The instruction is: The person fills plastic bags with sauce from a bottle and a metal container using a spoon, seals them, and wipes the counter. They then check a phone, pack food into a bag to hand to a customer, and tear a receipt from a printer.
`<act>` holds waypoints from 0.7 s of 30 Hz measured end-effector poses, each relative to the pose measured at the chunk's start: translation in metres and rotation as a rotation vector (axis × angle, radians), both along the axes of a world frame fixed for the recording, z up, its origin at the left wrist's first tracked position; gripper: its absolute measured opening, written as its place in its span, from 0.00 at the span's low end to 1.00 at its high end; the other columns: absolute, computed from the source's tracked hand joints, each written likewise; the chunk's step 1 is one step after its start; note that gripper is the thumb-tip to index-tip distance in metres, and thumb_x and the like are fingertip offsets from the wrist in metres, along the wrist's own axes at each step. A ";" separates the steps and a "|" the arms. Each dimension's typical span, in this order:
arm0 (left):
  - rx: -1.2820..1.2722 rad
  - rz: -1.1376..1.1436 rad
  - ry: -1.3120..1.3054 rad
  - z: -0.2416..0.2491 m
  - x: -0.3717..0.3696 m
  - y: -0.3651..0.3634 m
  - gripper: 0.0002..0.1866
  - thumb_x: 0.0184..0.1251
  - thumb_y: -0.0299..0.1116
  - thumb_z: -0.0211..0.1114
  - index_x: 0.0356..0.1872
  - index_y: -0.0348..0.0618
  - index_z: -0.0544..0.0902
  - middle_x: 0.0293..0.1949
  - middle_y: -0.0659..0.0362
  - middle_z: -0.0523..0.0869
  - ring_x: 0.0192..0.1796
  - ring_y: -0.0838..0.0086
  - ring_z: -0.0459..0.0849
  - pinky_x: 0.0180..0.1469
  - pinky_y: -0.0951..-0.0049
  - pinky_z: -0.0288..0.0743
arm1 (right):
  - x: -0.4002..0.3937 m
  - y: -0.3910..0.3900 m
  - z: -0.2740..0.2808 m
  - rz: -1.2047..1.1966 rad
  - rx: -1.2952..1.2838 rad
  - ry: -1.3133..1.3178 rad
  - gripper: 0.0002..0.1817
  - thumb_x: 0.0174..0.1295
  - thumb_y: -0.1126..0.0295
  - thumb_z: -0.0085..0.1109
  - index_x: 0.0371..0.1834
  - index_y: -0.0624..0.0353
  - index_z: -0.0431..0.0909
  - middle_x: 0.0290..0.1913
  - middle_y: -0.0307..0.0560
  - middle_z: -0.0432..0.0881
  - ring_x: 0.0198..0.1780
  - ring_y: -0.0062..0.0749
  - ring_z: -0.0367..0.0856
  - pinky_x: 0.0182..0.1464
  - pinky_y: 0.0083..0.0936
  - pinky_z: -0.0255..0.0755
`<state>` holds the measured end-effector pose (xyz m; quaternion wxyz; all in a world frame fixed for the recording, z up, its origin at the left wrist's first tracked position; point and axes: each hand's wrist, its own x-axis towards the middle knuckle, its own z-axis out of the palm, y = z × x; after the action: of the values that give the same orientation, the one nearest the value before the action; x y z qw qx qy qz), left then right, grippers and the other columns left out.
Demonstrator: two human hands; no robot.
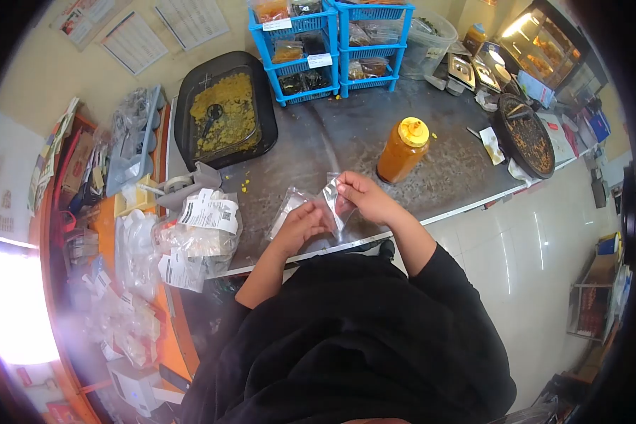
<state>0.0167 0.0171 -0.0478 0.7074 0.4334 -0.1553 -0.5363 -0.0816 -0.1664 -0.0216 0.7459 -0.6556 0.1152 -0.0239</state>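
Observation:
Near the front edge of the dark metal counter, a small clear plastic bag [331,201] is stretched between my two hands. My right hand [364,196] pinches its upper right side between thumb and fingers. On the lower left side, the curled fingers of my left hand [302,227] grip the bag. More clear plastic bags [287,209] lie flat on the counter just beyond my left hand. A squeeze bottle [401,155] of orange-brown sauce with a yellow cap stands upright beyond my right hand.
A black tray [264,134] of yellow-green food with a dark spoon sits at the back left. Blue tiered racks [338,53] hold packets. Labelled plastic packages [203,237] and a tape dispenser [191,185] crowd the left. A round dark pan [523,138] stands at the right.

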 end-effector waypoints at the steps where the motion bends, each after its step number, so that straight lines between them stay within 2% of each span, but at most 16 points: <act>1: 0.001 -0.043 -0.050 -0.006 0.001 -0.001 0.11 0.71 0.34 0.59 0.48 0.38 0.79 0.34 0.59 0.83 0.42 0.71 0.84 0.49 0.70 0.78 | -0.004 -0.003 0.001 -0.028 -0.014 0.010 0.08 0.72 0.66 0.47 0.43 0.57 0.72 0.34 0.35 0.76 0.37 0.18 0.74 0.39 0.23 0.71; 4: 0.074 -0.042 -0.131 -0.011 -0.001 -0.008 0.07 0.72 0.32 0.58 0.42 0.38 0.78 0.30 0.60 0.82 0.36 0.69 0.85 0.46 0.70 0.78 | -0.013 -0.014 0.004 -0.155 -0.013 0.057 0.08 0.70 0.66 0.51 0.44 0.59 0.72 0.33 0.38 0.77 0.36 0.23 0.77 0.40 0.26 0.72; 7: 0.104 0.060 -0.189 -0.009 -0.005 -0.015 0.07 0.71 0.32 0.59 0.37 0.39 0.78 0.28 0.61 0.82 0.34 0.71 0.85 0.42 0.71 0.79 | -0.022 -0.012 0.007 -0.527 -0.634 -0.022 0.11 0.64 0.65 0.58 0.42 0.60 0.73 0.34 0.44 0.80 0.36 0.31 0.80 0.41 0.29 0.73; 10: 0.144 0.149 -0.385 -0.007 -0.012 -0.028 0.06 0.71 0.31 0.60 0.35 0.39 0.77 0.27 0.61 0.81 0.32 0.74 0.84 0.40 0.75 0.79 | -0.038 -0.002 0.028 -0.367 -0.851 -0.192 0.12 0.59 0.66 0.63 0.40 0.61 0.74 0.35 0.47 0.82 0.38 0.38 0.82 0.41 0.31 0.74; 11: 0.163 0.153 -0.462 -0.009 -0.016 -0.033 0.06 0.71 0.30 0.60 0.35 0.38 0.77 0.27 0.62 0.81 0.31 0.75 0.84 0.39 0.76 0.78 | -0.042 0.004 0.029 -0.214 -0.637 -0.048 0.10 0.57 0.68 0.63 0.37 0.61 0.77 0.35 0.48 0.84 0.37 0.37 0.84 0.40 0.32 0.75; 12: 0.183 0.155 -0.540 -0.006 -0.020 -0.038 0.06 0.71 0.29 0.60 0.35 0.38 0.77 0.27 0.62 0.81 0.31 0.76 0.84 0.38 0.77 0.78 | -0.046 0.007 0.025 -0.206 -0.578 -0.033 0.10 0.57 0.68 0.65 0.37 0.62 0.79 0.32 0.47 0.84 0.34 0.34 0.83 0.38 0.29 0.74; 14: 0.129 0.118 -0.498 0.001 -0.028 -0.046 0.05 0.70 0.28 0.59 0.35 0.38 0.77 0.27 0.61 0.82 0.33 0.77 0.84 0.38 0.78 0.77 | -0.048 0.007 0.016 -0.190 -0.463 -0.010 0.09 0.55 0.70 0.67 0.36 0.62 0.82 0.28 0.45 0.85 0.29 0.26 0.82 0.34 0.24 0.74; 18: 0.041 0.027 -0.410 0.015 -0.032 -0.060 0.06 0.70 0.27 0.59 0.34 0.37 0.76 0.29 0.61 0.83 0.34 0.79 0.83 0.40 0.78 0.78 | -0.058 -0.011 0.031 -0.207 -0.577 -0.007 0.07 0.59 0.70 0.62 0.33 0.64 0.83 0.28 0.51 0.85 0.28 0.33 0.84 0.33 0.25 0.75; 21: 0.141 -0.045 -0.595 0.023 -0.041 -0.070 0.04 0.70 0.26 0.58 0.35 0.37 0.75 0.31 0.60 0.83 0.34 0.78 0.83 0.39 0.79 0.77 | -0.066 -0.020 0.019 -0.217 -0.815 -0.035 0.07 0.59 0.70 0.60 0.33 0.62 0.81 0.27 0.51 0.84 0.28 0.41 0.84 0.33 0.29 0.76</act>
<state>-0.0242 -0.0529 -0.0246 0.5870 0.6160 -0.3275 -0.4109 -0.1471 -0.1869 -0.0021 0.4208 -0.8804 0.1522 -0.1569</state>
